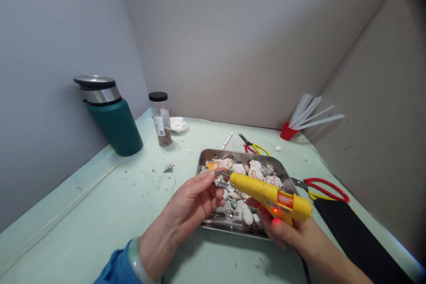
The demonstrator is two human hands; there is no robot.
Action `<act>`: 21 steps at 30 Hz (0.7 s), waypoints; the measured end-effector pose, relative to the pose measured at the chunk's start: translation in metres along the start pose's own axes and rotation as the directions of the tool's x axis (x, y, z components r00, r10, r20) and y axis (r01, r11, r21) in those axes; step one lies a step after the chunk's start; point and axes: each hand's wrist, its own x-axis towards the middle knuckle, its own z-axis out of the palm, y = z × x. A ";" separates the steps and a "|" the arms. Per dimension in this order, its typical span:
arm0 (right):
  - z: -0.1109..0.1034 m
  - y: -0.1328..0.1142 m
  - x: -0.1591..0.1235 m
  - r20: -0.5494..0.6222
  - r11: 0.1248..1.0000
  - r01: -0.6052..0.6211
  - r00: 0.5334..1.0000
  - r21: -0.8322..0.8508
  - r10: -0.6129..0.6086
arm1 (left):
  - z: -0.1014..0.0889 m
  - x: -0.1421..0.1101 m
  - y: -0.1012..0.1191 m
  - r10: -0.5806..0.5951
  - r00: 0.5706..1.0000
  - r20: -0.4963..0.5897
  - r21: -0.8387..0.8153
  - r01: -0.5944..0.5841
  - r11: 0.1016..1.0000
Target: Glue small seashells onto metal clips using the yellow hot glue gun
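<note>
My right hand (282, 226) grips a yellow hot glue gun (262, 191) whose small red light is lit. Its nozzle points left and reaches the fingertips of my left hand (196, 199). Those fingers pinch a small, rough, silvery-grey piece (220, 181), whose exact kind I cannot make out. Whether the nozzle touches it is unclear. Under both hands lies a metal tray (239, 231) filled with seashells (256, 169), some white, some speckled, and a few small metal bits near its front.
Left stand a teal bottle (116, 126) and a clear jar (161, 120) with a black lid. Behind the tray lie a white pen (227, 140) and pliers (254, 145). Right are a red cup (289, 132) of glue sticks, red-handled scissors (322, 188) and a black flat object (359, 239).
</note>
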 end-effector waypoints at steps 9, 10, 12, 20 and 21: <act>-0.001 0.003 -0.003 -0.010 1.000 0.016 1.000 -0.006 -0.016 | 0.003 -0.001 0.000 -0.004 0.998 -0.058 0.018 0.005 1.000; -0.001 0.003 -0.003 -0.007 1.000 0.013 1.000 -0.004 -0.013 | 0.003 -0.001 0.000 0.000 0.998 -0.064 0.019 0.001 1.000; -0.002 0.002 -0.003 0.004 1.000 0.002 1.000 -0.004 -0.002 | 0.004 -0.002 0.000 0.010 0.998 -0.068 0.023 -0.008 1.000; -0.003 0.001 -0.002 0.030 1.000 0.003 1.000 -0.014 -0.003 | 0.005 -0.002 0.000 0.006 0.999 -0.046 0.037 -0.004 0.999; -0.003 0.001 -0.002 0.008 1.000 0.019 1.000 -0.021 -0.019 | 0.005 -0.001 0.000 0.004 0.999 -0.044 0.041 -0.002 0.999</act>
